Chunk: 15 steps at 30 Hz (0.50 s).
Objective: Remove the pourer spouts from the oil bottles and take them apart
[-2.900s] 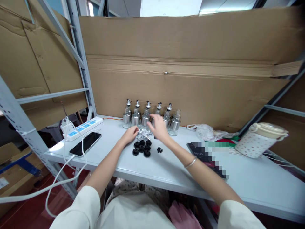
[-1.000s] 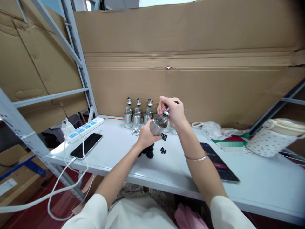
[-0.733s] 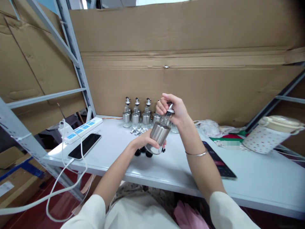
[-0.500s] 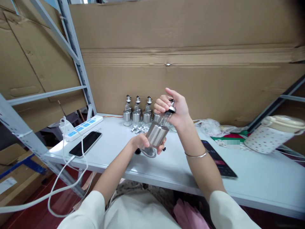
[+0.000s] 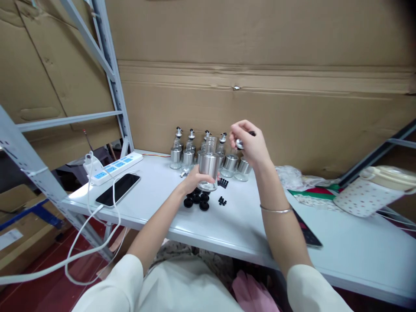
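Note:
My left hand (image 5: 194,179) is wrapped round the lower part of a glass bottle (image 5: 208,165) with a metal sleeve; its neck is uncovered and it stands upright above the table. Up and to the right, my right hand (image 5: 248,141) is closed on a pourer top (image 5: 239,144) of silver and black, apart from the bottle's mouth. Under the bottle lie several black round caps (image 5: 196,198) and small black pieces (image 5: 222,200). Behind stand several similar bottles (image 5: 176,155), some with pourer tops fitted. Small silver parts (image 5: 184,172) are partly hidden behind the held bottle.
On the left of the table (image 5: 156,190) are a phone (image 5: 118,190) and a white power strip (image 5: 116,167) with cables. To the right are a dark tablet (image 5: 308,229), clear plastic bags (image 5: 289,177) and a dotted container (image 5: 364,190). Cardboard (image 5: 260,52) walls the back.
The pourer top has come off the bottle in my right hand, which moved right. My left hand has brought the bottle from tilted to upright. The black caps below have come into view.

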Each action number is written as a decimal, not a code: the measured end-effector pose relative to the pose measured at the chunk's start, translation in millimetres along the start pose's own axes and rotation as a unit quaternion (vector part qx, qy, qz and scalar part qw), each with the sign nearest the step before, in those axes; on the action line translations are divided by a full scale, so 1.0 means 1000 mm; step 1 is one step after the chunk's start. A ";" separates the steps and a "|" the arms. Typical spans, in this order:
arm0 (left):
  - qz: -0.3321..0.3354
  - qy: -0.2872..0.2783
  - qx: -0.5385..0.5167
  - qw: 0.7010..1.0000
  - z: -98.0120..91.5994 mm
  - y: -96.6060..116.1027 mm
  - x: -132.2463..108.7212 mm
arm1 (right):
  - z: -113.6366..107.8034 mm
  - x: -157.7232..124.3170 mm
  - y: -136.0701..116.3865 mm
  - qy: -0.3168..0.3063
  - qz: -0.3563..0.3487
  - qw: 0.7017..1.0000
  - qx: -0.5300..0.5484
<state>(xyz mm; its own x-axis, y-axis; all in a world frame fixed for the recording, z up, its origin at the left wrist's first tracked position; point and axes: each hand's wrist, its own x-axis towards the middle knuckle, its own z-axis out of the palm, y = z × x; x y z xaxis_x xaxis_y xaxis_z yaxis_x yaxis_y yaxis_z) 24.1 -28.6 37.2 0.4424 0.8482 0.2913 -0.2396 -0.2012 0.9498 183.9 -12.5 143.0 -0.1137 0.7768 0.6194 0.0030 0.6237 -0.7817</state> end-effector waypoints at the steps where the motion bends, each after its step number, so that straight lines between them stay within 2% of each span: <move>1: 0.009 0.016 0.024 1.000 -0.001 0.000 0.000 | -0.001 -0.002 0.000 -0.052 0.016 0.998 -0.029; 3: 0.015 0.024 0.065 0.997 -0.002 0.000 0.001 | -0.003 -0.006 -0.002 -0.163 0.037 0.981 -0.103; 5: 0.004 0.013 0.108 0.994 -0.002 -0.003 0.003 | -0.007 -0.007 -0.005 -0.246 0.043 0.950 -0.189; 8: 0.015 0.014 0.209 0.978 -0.002 -0.006 0.008 | -0.018 -0.007 -0.008 -0.298 0.047 0.913 -0.275; 10: 0.056 0.024 0.277 0.959 -0.002 -0.007 0.014 | -0.029 -0.005 -0.011 -0.291 0.046 0.906 -0.305; 13: 0.128 0.049 0.346 0.928 -0.011 -0.010 0.025 | -0.045 -0.003 -0.012 -0.215 0.039 0.909 -0.355; 15: 0.168 0.110 0.385 0.901 -0.025 -0.015 0.031 | -0.055 -0.002 -0.010 -0.164 0.044 0.904 -0.393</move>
<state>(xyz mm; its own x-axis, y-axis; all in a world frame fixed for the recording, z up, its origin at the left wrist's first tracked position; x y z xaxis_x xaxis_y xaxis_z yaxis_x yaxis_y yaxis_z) 20.3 12.8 29.0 0.2549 0.7360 0.6271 0.3795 -0.6727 0.6352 238.8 -15.8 154.1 -0.3674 0.8391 0.4011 0.7165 0.5303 -0.4532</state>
